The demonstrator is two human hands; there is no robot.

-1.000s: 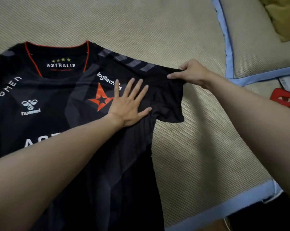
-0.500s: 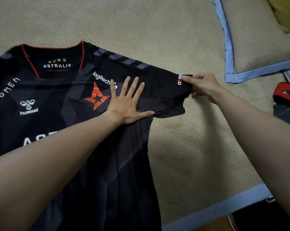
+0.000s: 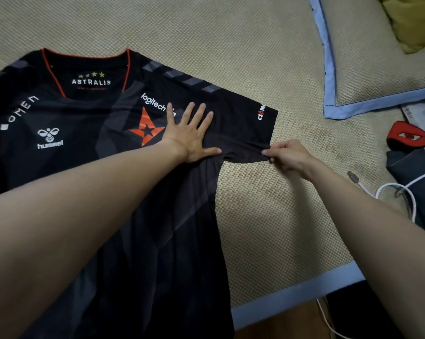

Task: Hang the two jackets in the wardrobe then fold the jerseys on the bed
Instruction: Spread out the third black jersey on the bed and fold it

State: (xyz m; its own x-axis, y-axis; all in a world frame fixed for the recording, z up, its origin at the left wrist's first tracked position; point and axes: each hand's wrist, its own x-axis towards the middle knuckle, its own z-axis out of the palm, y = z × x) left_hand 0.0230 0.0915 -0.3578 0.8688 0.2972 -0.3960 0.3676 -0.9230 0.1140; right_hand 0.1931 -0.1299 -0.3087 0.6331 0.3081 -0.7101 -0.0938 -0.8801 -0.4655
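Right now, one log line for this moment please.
stage: jersey folding | black jersey: flat on bed mat | left hand: pressing chest | right hand: pinching sleeve hem

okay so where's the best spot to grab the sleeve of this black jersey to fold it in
Probably at the sleeve hem, coming from the open mat side on the right. The cuff edge lies free there; the right hand already pinches its lower corner, while the left hand presses the black jersey flat.
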